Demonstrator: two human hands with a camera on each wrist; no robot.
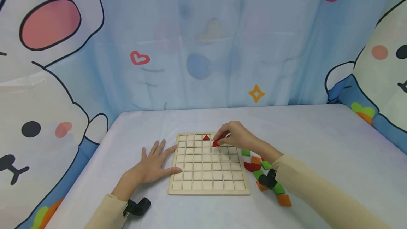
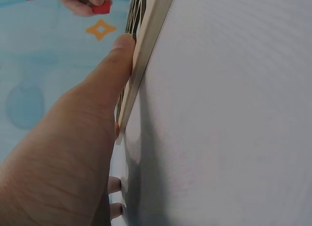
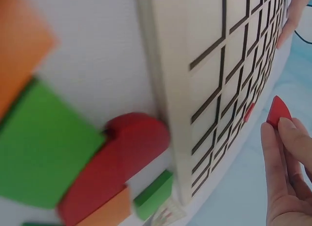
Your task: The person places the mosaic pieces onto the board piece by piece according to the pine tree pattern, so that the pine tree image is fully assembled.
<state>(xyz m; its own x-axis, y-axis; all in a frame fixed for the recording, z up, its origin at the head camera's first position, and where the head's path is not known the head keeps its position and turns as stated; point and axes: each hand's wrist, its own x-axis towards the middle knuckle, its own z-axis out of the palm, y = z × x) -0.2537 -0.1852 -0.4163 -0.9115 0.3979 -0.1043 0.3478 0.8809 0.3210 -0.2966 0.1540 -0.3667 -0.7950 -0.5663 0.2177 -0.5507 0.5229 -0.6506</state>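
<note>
Above the pale wooden grid board, touched by the spread-fingered left hand, a red curved-edged piece pinched by the right hand could be dropped through slipping.

"How did your left hand lie?"

"Back upward, fingers spread toward the far side, thumb stretched right. My left forearm came from the near left."

"And your right hand?"

"I held it farther off, thumb and fingertips pinching, my right forearm slanting in from the near right."
</note>
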